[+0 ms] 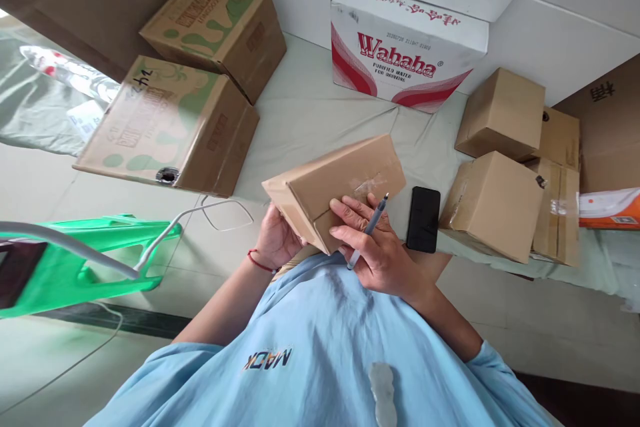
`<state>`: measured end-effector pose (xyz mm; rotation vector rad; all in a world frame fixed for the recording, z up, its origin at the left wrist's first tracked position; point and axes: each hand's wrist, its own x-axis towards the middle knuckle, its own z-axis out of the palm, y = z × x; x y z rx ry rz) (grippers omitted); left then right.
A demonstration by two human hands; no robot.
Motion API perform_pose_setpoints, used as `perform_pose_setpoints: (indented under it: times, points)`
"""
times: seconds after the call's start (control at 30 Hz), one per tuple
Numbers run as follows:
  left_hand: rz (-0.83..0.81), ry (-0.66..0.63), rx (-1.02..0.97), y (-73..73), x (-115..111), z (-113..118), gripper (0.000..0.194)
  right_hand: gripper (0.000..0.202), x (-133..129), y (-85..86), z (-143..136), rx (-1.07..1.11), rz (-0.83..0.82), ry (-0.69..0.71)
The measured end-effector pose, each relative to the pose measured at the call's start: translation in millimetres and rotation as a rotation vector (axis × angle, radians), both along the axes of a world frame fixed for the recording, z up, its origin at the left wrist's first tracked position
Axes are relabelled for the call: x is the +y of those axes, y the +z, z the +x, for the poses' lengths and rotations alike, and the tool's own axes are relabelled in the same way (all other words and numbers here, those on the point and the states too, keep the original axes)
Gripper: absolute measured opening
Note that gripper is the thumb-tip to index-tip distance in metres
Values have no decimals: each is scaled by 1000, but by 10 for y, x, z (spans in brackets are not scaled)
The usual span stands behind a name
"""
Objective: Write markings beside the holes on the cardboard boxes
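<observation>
A plain brown cardboard box is tilted up in front of my blue shirt, close to the table's near edge. My left hand grips its lower left end from underneath, some fingers hidden behind the carton. Between the fingers of my right hand sits a grey pen, its tip pointing up and away. Fingertips of that same hand rest on the box face, near a strip of clear tape. A black phone lies flat just right of the box.
Two green-printed cartons stand at the left, and a white Wahaha water carton is at the back. Several small brown boxes are stacked at the right. A green plastic stool and a white cable are at the lower left.
</observation>
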<state>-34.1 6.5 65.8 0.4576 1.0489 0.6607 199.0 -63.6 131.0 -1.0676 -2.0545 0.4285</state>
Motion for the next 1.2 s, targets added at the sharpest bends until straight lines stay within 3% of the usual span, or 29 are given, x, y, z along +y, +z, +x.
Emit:
perform_pose_setpoints:
  times: [0.17, 0.3, 0.4, 0.57, 0.63, 0.73, 0.87, 1.03, 1.2]
  points:
    - [-96, -253, -140, 58, -67, 26, 98, 62, 135, 72, 18, 60, 125, -157]
    - [8, -287, -172, 171, -4, 3, 98, 45, 382, 168, 160, 148, 109, -267]
    - [74, -226, -202, 254, 36, 28, 95, 35, 587, 158, 301, 245, 52, -337]
    - [203, -66, -200, 157, 54, 156, 68, 43, 818, -17, 626, 254, -84, -475]
    - [223, -75, -184, 34, 75, 228, 63, 50, 850, -131, 795, 264, -135, -544]
    - [204, -148, -178, -163, 123, 374, 66, 54, 836, -351, 1015, 343, -259, -533]
    - [204, -162, -143, -302, 154, 567, 67, 50, 716, -649, 1088, 455, -368, -558]
    - [255, -156, -129, -247, 71, 580, 65, 53, 564, -796, 1000, 573, -320, -650]
    - [330, -196, -147, -89, -11, 415, 63, 57, 567, -646, 981, 613, -381, -604]
